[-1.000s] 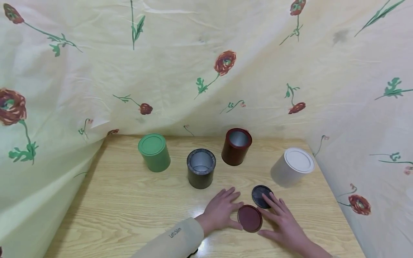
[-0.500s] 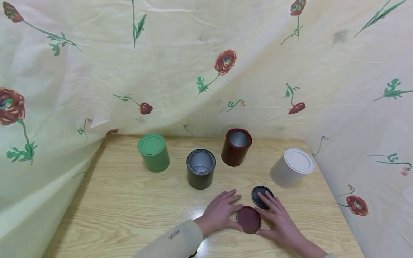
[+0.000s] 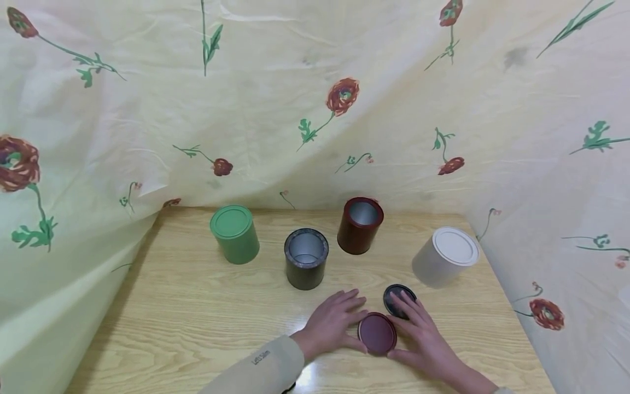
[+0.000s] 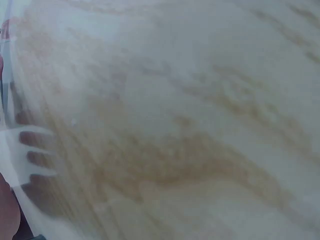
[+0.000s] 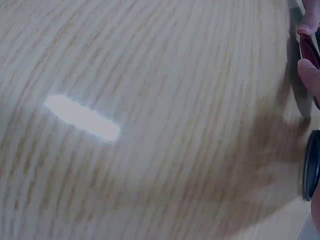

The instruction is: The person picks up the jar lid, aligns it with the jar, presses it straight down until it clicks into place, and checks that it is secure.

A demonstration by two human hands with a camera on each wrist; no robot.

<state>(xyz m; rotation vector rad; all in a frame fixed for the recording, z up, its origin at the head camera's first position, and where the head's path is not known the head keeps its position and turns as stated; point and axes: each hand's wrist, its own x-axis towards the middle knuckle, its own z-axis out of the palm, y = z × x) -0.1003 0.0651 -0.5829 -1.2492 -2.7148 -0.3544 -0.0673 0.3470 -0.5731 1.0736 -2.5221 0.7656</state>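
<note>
Both hands are at a dark red round lid (image 3: 377, 334) in the front middle of the table. With thumb and index finger my left hand (image 3: 325, 327) holds its left edge, and my right hand (image 3: 424, 342) grips the right edge the same way. Other right fingers reach over a black round lid (image 3: 392, 310). In the right wrist view, thumb tips sit on the edge of the red lid (image 5: 309, 49), and the black lid (image 5: 311, 167) lies beside it. The left wrist view is mostly blurred tabletop, with a sliver of the left hand (image 4: 7, 212).
Behind the hands stand an uncovered black can (image 3: 305, 271) and an uncovered dark red can (image 3: 357, 236). A lidded green can (image 3: 240, 243) is at back left, a lidded white can (image 3: 438, 265) at right. Flowered cloth (image 3: 275, 109) encloses the wooden table (image 3: 197, 317).
The dark red lid and the hands around it have shifted slightly left. The lid now looks a little tilted. The cans and the black lid stay in place.
</note>
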